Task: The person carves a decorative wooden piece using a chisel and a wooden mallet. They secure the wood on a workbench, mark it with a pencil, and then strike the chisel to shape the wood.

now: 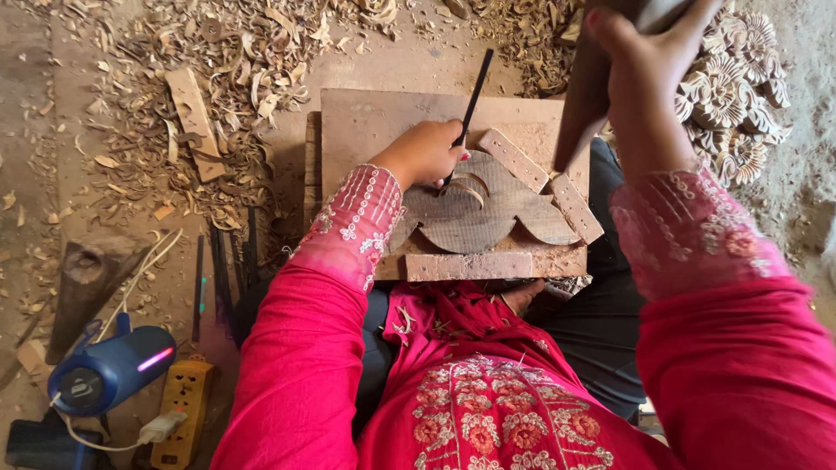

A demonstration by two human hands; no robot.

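My left hand (424, 152) grips a dark metal chisel (473, 97) and sets its tip on a curved wooden carving blank (475, 219). The blank lies on a flat wooden work board (366, 126), held in by wooden strips at its upper right and along its lower edge. My right hand (643, 65) is raised at the top right, shut around a wooden mallet (582, 113) whose head hangs down beside the board. Both arms wear bright pink sleeves with embroidered cuffs.
Wood shavings (218, 78) cover the floor at the upper left. Finished flower carvings (731, 87) are stacked at the upper right. Spare chisels (222, 274) lie left of the board. A blue cylindrical speaker (109, 374), a yellow power strip (183, 409) and a wooden block (87, 283) are at lower left.
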